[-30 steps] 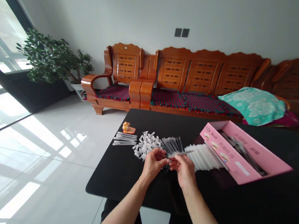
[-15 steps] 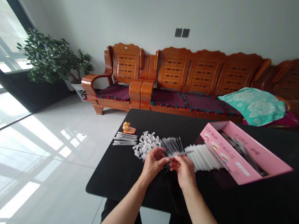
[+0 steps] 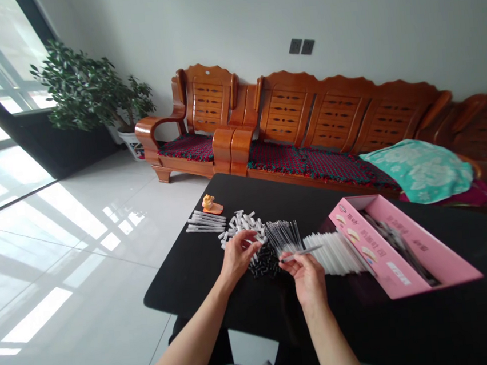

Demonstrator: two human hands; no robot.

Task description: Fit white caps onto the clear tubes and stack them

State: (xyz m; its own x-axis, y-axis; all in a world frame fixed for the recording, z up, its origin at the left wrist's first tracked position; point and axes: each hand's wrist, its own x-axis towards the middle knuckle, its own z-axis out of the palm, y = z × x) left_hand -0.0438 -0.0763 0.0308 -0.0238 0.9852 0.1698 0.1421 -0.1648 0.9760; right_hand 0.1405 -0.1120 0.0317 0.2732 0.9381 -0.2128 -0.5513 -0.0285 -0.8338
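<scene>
Pen handling seemed in hand: your right hand (image 3: 309, 272) pinched a slim pale plastic pen (image 3: 312, 249) toward the near edge of the black table (image 3: 184, 280). Your left hand (image 3: 235, 260) curved over small white cylindrical caps (image 3: 244, 221), its hold unclear; taking one probably called for a fingertip pinch.

Single head-worn view, forward and down over the hands (image 3: 309, 277).

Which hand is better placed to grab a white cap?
Left, probably: the left hand is at the white caps; the right hand, farther off, holds a pen.
</scene>
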